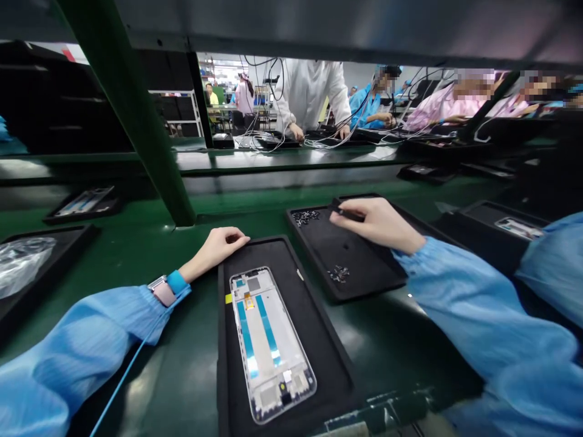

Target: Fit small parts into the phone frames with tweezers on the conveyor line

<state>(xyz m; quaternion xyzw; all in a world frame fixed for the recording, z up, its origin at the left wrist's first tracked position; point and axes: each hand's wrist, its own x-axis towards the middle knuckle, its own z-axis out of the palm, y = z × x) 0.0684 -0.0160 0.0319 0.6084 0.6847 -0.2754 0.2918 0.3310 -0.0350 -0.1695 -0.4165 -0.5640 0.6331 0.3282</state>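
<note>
I am resting my left hand (214, 249) on the green workbench (173, 388), its fingers loosely curled and holding nothing, with the fingertips just beside the top corner of a black foam tray (330, 340). My right hand (378, 226) is pinching a slim black tool (346, 210) between thumb and fingers, with its tip over a second black tray (359, 267). That tray is sitting at an angle, its near corner close to the first tray's right edge, and 2 small clusters of tiny dark parts (305, 217) are lying on it. A strip of open bench is running between my left forearm and the foam tray. Inside that tray, a smartphone frame (273, 346) is lying flat and lengthwise, silver-edged and pale, with 2 long teal strips and a small yellow-orange tab. A blue wrist strap (175, 282) is circling my left wrist, and a green steel post (136, 115) is rising beyond my hands.
</note>
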